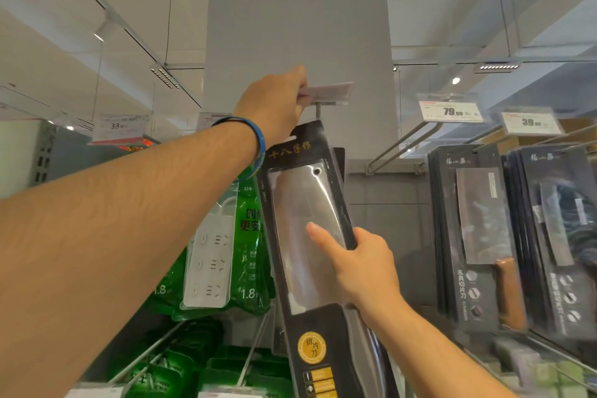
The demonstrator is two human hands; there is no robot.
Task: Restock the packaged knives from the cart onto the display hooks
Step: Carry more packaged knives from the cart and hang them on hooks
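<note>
Left hand (274,107) pinches the price tag (332,91) over the hook (318,114) — right hand (363,271) grips the tilted packaged knife (303,200).

Single head view, tilted upward, close to display hooks (318,113) and ceiling.

Bare forearms (129,220); left wrist wears a blue wristband (261,143), perhaps black-edged.
</note>
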